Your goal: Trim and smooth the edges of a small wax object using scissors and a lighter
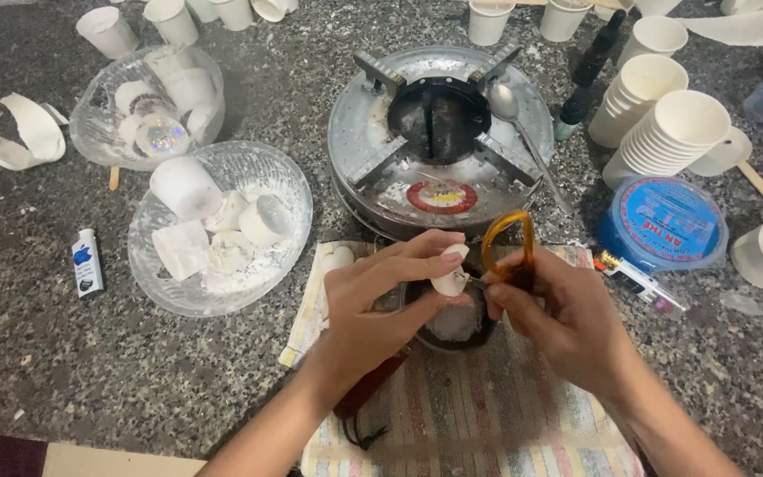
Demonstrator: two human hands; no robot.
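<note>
My left hand [380, 296] grips a small white wax candle piece [449, 279] between thumb and fingers. My right hand [560, 316] holds orange-handled scissors [512, 240], blades against the white piece. Both hands hover over a small dark pot [457, 325] with whitish wax inside, standing on a striped cloth [479, 415]. The pot's handle runs back under my left wrist.
A round metal stove [439, 132] with a spoon [516, 124] on it sits just behind. Two glass bowls [222, 230] [147, 106] of white candle pieces are at left. Stacked paper cups [664, 124], a blue-lidded tub [664, 221] and lighters [87, 262] [638, 281] lie around.
</note>
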